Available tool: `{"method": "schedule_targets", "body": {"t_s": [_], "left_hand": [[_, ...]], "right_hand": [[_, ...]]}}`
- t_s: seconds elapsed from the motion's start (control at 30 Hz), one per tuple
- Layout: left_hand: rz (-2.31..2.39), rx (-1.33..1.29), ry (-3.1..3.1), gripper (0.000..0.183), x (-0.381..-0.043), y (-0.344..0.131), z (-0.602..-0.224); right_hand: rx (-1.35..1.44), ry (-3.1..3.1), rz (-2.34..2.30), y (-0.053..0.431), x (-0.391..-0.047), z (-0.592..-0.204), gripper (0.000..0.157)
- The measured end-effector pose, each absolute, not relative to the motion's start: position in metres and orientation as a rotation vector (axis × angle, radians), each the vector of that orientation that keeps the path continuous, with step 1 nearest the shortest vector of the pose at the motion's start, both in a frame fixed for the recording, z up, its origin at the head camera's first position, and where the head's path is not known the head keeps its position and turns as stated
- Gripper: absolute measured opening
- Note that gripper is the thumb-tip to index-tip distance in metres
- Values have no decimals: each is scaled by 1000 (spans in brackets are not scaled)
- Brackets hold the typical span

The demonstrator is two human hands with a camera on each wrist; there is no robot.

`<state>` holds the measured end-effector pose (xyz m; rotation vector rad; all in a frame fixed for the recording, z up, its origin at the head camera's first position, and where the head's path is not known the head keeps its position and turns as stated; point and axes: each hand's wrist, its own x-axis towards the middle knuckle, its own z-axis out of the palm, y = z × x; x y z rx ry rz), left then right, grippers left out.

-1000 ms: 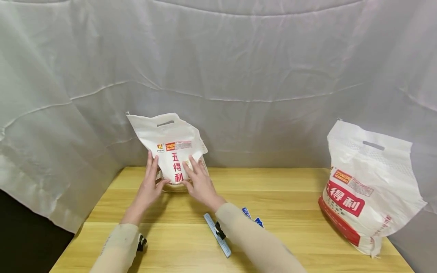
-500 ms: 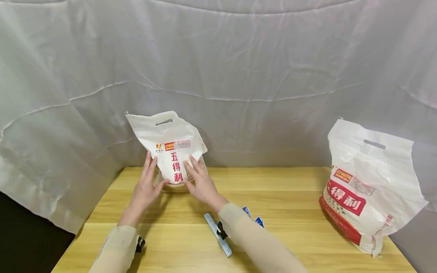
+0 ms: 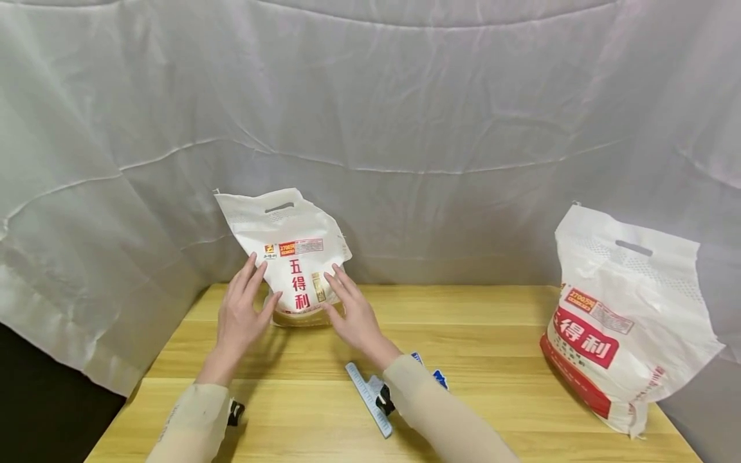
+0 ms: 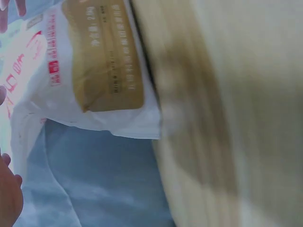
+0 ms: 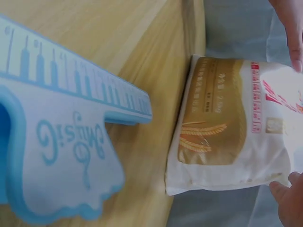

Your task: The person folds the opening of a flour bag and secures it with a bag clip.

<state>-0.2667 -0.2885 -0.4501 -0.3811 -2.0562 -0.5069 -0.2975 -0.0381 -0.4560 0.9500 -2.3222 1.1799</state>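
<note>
A white flour bag (image 3: 301,270) with red characters and a gold lower panel stands at the back left of the table, its handle slot on top. My left hand (image 3: 240,315) is spread along its left side, with straight fingers right at the bag's edge. On the other side my right hand (image 3: 359,318) has its fingers extended at the right edge. Seen from the right wrist, right fingertips (image 5: 279,189) lie at the bag's upper side. A light blue piano-pattern clip (image 3: 370,395) lies on the table, partly behind the right sleeve.
A second, larger white flour bag (image 3: 608,334) with a red base stands at the table's right edge. Small blue pieces (image 3: 440,378) lie beyond my right forearm. Grey cloth (image 3: 434,212) hangs behind the wooden table (image 3: 463,315).
Both hands have drawn slightly back and apart, thumbs moving off the bag's front. More of its gold label shows. My right sleeve has shifted right, uncovering more of the clip.
</note>
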Motion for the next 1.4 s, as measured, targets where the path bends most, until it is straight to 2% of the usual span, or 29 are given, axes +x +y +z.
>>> {"method": "schedule_targets", "body": {"t_s": [0.3,0.7,1.03,1.4], "left_hand": [[-498,-461,-1945,70,-279,-280,-415],[-534,-490,-1904,67,-297,-269,-355],[-485,-540,-1948,65,-318,-266,-325],[-373,-659,-1988,62,-341,-262,-312]], "right_hand": [[946,-1970,1216,-26,-303,-438,59],[931,-1800,1227,-23,-317,-403,55],[951,-1882,1195,-27,-336,-387,56],[892,-2164,1148,-30,-358,-382,58]]}}
